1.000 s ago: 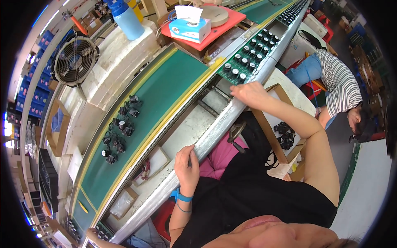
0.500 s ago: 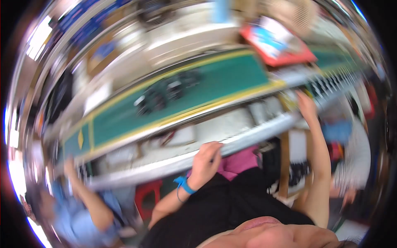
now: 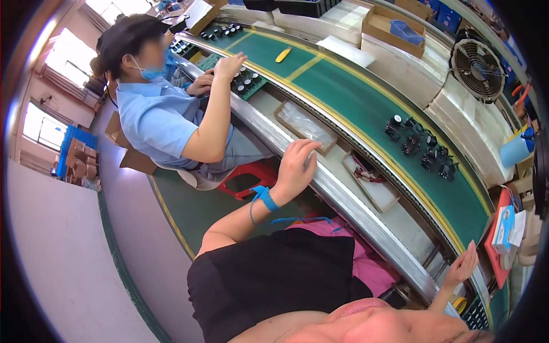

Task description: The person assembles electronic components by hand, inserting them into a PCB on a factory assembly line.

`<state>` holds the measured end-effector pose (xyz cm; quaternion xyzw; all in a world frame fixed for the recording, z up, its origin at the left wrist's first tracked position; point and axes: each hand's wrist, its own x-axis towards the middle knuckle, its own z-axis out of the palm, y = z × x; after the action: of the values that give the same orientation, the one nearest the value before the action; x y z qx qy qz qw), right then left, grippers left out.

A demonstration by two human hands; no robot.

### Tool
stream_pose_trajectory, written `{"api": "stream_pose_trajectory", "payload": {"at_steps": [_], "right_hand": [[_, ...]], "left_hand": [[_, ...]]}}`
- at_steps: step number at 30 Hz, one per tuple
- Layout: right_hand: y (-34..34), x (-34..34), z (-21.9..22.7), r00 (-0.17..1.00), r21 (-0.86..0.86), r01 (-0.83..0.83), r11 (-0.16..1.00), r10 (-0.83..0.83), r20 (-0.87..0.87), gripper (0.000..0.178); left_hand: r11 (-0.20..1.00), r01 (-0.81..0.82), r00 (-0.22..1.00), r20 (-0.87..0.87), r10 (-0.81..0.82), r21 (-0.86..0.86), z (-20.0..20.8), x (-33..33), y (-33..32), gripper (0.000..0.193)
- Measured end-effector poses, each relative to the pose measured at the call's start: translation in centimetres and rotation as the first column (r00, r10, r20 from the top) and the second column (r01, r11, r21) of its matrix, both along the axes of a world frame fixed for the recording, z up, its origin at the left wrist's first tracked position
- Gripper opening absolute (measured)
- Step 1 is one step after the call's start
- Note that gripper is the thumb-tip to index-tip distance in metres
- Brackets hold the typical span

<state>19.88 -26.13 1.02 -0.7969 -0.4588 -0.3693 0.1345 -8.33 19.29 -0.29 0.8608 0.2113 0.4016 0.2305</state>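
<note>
My left hand [image 3: 297, 170], with a blue wrist strap [image 3: 265, 198] and coiled cord, rests over the metal rail [image 3: 343, 201] at the bench's near edge. Its fingers are loosely bent and apart, and no held thing shows. At the lower right my right hand [image 3: 462, 266] is raised beside the belt's edge, fingers stretched, nothing seen in it. Several black parts with cables [image 3: 426, 150] lie in a cluster on the green belt [image 3: 366, 108], beyond both hands. A yellow oblong piece [image 3: 283, 55] lies farther left on the belt.
A co-worker in a blue shirt [image 3: 160, 117] sits at the left, hands over a green board with round parts [image 3: 247, 83]. Shallow trays [image 3: 370, 182] stand under the belt's near edge. A red tray [image 3: 496, 243] with a tissue box is at the right, a black fan [image 3: 478, 66] behind.
The view has swung left, bringing the co-worker and floor into sight. My left hand stays at the rail; my right hand now shows raised near the belt's edge.
</note>
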Motion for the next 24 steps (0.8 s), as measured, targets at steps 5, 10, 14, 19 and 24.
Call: {"api": "stream_pose_trajectory", "payload": {"at_steps": [5, 10, 14, 19, 24], "right_hand": [[6.7, 1.1, 0.4, 0.983, 0.003, -0.16, 0.987, 0.159, 0.096, 0.035], [9.8, 2.0, 0.0, 0.971, 0.047, -0.222, 0.974, 0.217, 0.104, 0.04], [8.6, 2.1, -0.9, 0.986, 0.127, -0.164, 0.978, 0.165, -0.002, 0.039], [7.9, 1.8, -0.9, 0.97, 0.251, -0.129, 0.96, 0.174, -0.17, 0.039], [7.8, 1.3, -1.1, 0.945, 0.29, -0.138, 0.947, 0.213, -0.246, 0.038]], "left_hand": [[0.997, -0.062, 0.998, -0.016, 0.063, 0.051, -0.3, 0.7, 1.4, 0.027], [0.985, -0.118, 0.991, -0.048, 0.125, 0.127, -0.3, 0.9, 3.3, 0.029], [0.968, -0.206, 0.974, -0.064, 0.217, 0.146, -1.3, 0.4, 5.1, 0.03], [0.983, -0.155, 0.981, -0.1, 0.165, 0.1, -1.5, 1.9, 2.5, 0.035], [0.973, -0.145, 0.977, -0.132, 0.17, 0.178, -1.5, 2.8, 0.9, 0.042]]}}
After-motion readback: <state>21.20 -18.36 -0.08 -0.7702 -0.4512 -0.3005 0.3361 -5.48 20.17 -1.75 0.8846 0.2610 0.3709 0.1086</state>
